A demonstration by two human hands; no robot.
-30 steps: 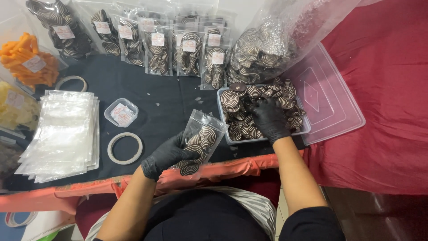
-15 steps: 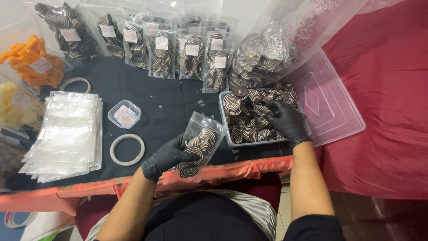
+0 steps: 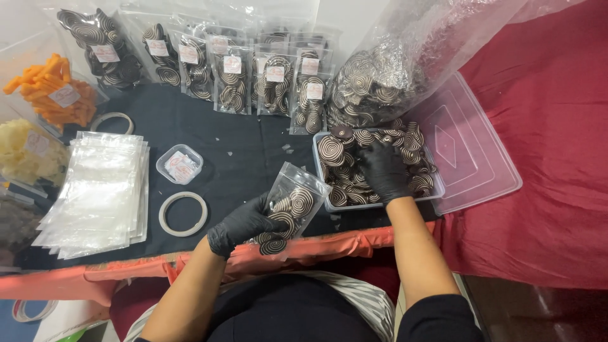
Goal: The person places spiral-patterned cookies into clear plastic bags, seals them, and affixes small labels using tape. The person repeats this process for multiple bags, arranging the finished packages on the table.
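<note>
Right hand (image 3: pixel 384 170) deeper among tray (image 3: pixel 437 189) spirals, seemingly gripping; left hand (image 3: pixel 244 221) clutching pouch (image 3: pixel 288 206) over black cloth (image 3: pixel 234 158).

The bench (image 3: pixel 247 158) wears a black cloth with an orange-red front edge. On it, the spiral cookies (image 3: pixel 354 177) in the clear tub show dark brown and cream rings. Both hands, left hand (image 3: pixel 244 221) and right hand (image 3: pixel 385 172), are gloved black. Left of the bench's middle lie a cream tape ring (image 3: pixel 183 214) and clear, whitish empty pouches (image 3: pixel 98 190). Orange sticks (image 3: pixel 54 88) fill a bag at its far left; red cloth (image 3: pixel 557 145) lies to its right.
</note>
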